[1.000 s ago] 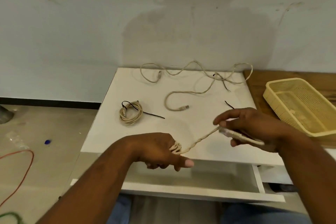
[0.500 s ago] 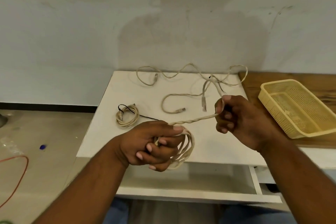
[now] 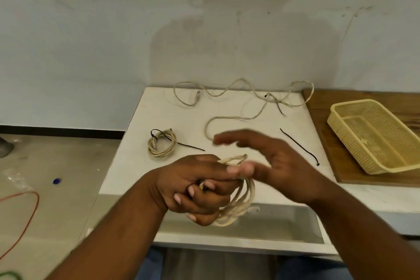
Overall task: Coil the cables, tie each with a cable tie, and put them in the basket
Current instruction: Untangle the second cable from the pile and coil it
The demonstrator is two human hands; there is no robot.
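My left hand grips a coil of beige cable over the white table's front edge; the loops hang below my fingers. My right hand hovers just right of it, fingers spread and blurred, holding nothing. A tied beige coil with a black cable tie lies on the table to the left. A loose beige cable winds along the back. One black cable tie lies at the right, another near the back. The yellow mesh basket stands on a wooden board at the right.
An open white drawer juts out under the table, below my hands. A red cable and a green one lie on the floor at the left, with a small blue object. A wall rises right behind the table.
My right hand let go of the cable end and opened. The last stretch of cable has joined the coil in my left hand, which stayed near the table's front edge.
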